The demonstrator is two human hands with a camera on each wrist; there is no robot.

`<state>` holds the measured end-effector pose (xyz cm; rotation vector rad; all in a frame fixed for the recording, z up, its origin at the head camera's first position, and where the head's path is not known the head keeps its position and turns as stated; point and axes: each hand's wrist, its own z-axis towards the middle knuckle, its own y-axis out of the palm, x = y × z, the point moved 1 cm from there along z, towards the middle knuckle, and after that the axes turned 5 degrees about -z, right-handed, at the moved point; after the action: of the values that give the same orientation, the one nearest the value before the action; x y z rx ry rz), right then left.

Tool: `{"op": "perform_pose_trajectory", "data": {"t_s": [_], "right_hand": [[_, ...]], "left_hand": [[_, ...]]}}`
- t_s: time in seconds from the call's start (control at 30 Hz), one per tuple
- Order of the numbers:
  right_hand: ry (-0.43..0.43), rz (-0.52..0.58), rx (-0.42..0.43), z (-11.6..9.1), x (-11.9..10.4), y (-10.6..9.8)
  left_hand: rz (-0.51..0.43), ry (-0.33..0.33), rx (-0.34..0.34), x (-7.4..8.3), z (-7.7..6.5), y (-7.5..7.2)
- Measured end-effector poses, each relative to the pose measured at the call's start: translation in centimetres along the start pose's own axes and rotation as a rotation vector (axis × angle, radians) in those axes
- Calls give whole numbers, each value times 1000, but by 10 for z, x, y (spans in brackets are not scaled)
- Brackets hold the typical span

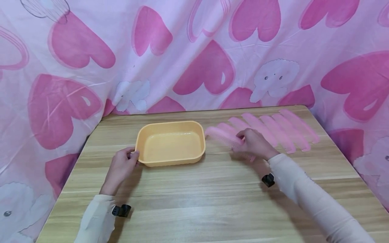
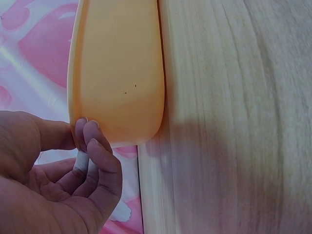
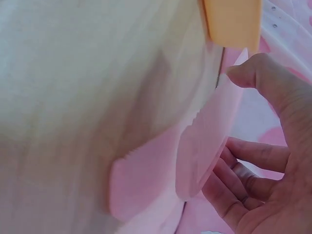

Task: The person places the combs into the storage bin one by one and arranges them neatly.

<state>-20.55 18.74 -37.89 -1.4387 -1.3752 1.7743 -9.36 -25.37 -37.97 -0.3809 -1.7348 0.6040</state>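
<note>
A yellow plastic basin stands on the wooden table, nothing inside it. My left hand pinches the basin's left rim between thumb and fingers, as the left wrist view shows close up. To the right of the basin, my right hand holds a pink comb between thumb and fingers. That comb is tilted up over another pink comb in the right wrist view. Several more pink combs lie side by side in a slanted row beyond the right hand.
The wooden table reaches back to a pink curtain printed with hearts, which also hangs at both sides. A black wrist camera sits at the left sleeve, another black camera at the right sleeve.
</note>
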Motion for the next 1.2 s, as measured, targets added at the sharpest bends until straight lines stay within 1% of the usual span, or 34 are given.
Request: {"op": "perform_pose_trajectory", "data": {"t_s": [0.13,0.23,0.37,0.47,0.57,0.63,0.73,0.87,0.97,1.2], "right_hand": [[-28,-12,24,4,-2,-10],[-59,13,27,8,-5,-18],[-121,4,49,14,-13,-25],[-171,-64,84,20,-20,-29],[-178,-108,94,26,-30,-32],[-170,-102,82,29,-37,-34],[-159,-49,46,35,-48,-35],[-202,26,12,46,-61,-33],[-226,34,-6,53,-71,-30],[-304,67,-78,71,-98,-17]], "left_hand": [[2,-5,-2,1,0,0],[5,-6,-3,2,0,0],[5,6,2,1,1,0],[-1,12,1,0,1,0],[-9,11,0,0,1,0],[-14,9,-1,-1,1,0],[-16,9,0,-1,1,0],[-15,7,1,-2,1,0],[-20,4,1,-2,1,0],[-41,2,4,-2,2,1]]}}
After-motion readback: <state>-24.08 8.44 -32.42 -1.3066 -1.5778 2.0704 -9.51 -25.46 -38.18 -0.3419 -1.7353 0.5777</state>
